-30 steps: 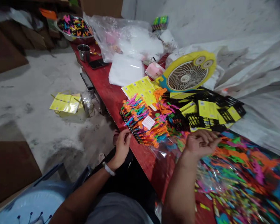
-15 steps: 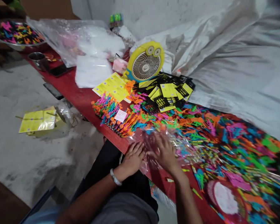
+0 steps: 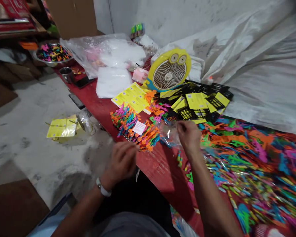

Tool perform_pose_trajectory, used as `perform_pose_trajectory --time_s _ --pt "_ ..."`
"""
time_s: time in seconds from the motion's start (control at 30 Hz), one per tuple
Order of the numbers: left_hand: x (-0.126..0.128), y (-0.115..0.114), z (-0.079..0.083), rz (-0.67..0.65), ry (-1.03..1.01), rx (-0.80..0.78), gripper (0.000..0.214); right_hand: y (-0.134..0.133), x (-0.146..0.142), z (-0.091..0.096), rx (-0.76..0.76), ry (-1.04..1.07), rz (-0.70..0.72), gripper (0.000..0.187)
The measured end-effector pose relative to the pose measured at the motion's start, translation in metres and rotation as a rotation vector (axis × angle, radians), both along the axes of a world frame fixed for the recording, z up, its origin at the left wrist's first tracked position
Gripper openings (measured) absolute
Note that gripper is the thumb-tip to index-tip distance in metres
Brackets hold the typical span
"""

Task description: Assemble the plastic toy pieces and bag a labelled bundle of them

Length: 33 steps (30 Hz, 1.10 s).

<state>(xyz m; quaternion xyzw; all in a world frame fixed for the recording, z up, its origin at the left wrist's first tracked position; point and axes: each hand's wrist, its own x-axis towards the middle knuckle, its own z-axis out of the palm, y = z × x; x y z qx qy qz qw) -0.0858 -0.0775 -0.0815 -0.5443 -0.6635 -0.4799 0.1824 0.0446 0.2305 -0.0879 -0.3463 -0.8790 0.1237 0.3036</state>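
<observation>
My right hand (image 3: 190, 137) is raised over the red table (image 3: 160, 166) and pinches a clear plastic bag (image 3: 169, 133) at its edge. My left hand (image 3: 122, 162) hovers off the table's near edge, blurred, with its fingers curled; what it holds, if anything, I cannot make out. Just beyond the left hand lies a stacked bundle of colourful plastic pieces (image 3: 135, 128) with a white label. Loose colourful plastic pieces (image 3: 246, 154) and clear wrappers cover the table to the right of my right hand.
A yellow desk fan (image 3: 169, 70) stands behind black plastic baskets with yellow cards (image 3: 199, 105). Yellow card sheets (image 3: 132, 95), white bags (image 3: 113, 82), a phone (image 3: 82, 82), a metal cup (image 3: 66, 75) and a bowl of coloured pieces (image 3: 53, 54) lie further left. Yellow cards (image 3: 61, 127) lie on the floor.
Both hands were pressed on the clear bag at the table edge. Now the right hand has lifted the bag up and the left hand has pulled back off the edge.
</observation>
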Motion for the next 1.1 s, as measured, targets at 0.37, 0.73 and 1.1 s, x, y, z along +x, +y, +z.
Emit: perform_pose_trajectory --time_s 0.37,0.73,1.1 --pt "-0.137 0.04 -0.031 0.204 -0.762 -0.076 0.052 0.007 -0.158 -0.031 -0.597 -0.298 0.588 0.017" --pt "-0.104 0.046 -0.029 0.081 -1.047 0.022 0.046 -0.085 -0.07 0.071 -0.068 -0.007 0.436 0.023" --pt "-0.005 0.009 -0.038 0.214 -0.791 -0.092 0.05 -0.231 -0.028 0.001 -0.165 0.273 0.141 0.023"
